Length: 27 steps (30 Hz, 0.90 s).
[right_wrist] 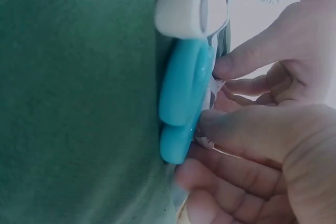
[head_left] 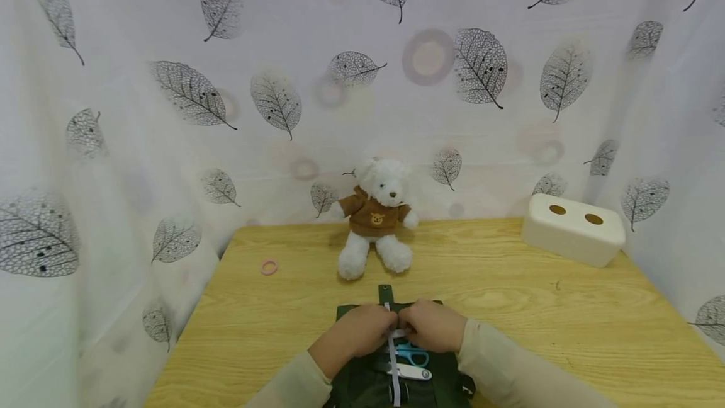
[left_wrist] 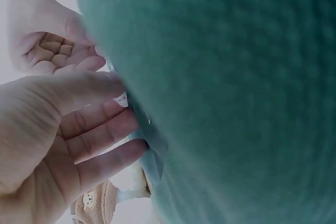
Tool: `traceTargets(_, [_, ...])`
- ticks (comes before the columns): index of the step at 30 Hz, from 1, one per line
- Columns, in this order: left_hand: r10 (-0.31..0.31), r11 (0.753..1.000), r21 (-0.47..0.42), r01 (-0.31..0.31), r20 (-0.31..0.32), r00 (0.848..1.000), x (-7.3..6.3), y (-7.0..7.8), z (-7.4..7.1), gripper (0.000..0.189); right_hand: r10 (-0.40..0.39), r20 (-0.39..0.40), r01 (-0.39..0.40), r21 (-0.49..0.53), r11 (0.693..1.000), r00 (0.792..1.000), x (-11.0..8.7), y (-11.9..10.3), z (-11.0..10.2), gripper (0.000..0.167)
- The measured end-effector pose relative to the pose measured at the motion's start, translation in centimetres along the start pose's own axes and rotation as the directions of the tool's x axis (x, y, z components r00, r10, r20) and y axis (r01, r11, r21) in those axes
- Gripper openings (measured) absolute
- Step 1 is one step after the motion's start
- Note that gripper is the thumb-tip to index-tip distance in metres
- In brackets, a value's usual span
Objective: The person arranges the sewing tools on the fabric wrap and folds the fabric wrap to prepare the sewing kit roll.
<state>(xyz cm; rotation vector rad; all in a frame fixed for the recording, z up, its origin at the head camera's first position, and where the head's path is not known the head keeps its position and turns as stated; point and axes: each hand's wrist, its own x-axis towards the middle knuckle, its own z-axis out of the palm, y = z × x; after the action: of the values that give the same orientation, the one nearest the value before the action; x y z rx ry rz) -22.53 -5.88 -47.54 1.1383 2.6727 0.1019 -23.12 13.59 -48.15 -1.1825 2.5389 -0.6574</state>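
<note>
A dark green fabric organizer (head_left: 362,383) lies near the table's front edge, its snap tab (head_left: 385,293) pointing away. Down its middle runs a narrow white strip (head_left: 394,364), passing over blue-handled scissors (head_left: 416,355) and a white-handled tool (head_left: 415,372). My left hand (head_left: 368,330) and right hand (head_left: 435,326) meet near the organizer's far edge, pinching the strip between thumbs and fingers. In the right wrist view, the scissors' blue handles (right_wrist: 184,93) stand beside my right thumb. The left wrist view shows a bit of the strip (left_wrist: 122,99) with a dark mark by my left fingertips.
A white teddy bear (head_left: 376,219) in a brown hoodie sits behind the organizer. To the left lies a pink ring (head_left: 269,267). A cream box (head_left: 572,232) with two round holes stands at the back right of the wooden table (head_left: 510,282). Leaf-print curtain (head_left: 362,118) hangs behind.
</note>
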Motion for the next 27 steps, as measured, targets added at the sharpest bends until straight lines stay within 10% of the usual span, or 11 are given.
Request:
traceTargets(17, [-0.055,0.998,-0.018,0.055,-0.009,0.998,-1.1,0.0,0.3,0.006,-0.005,-0.024,0.004,-0.035,0.999,1.000,-0.8,-0.5,-0.1,0.010])
traceTargets(27, [0.125,0.990,-0.055,-0.133,-0.130,0.984,-5.0,0.7,1.5,0.010,-0.247,-0.136,0.216,-0.209,0.954,0.959,-4.6,-2.6,0.8,0.008])
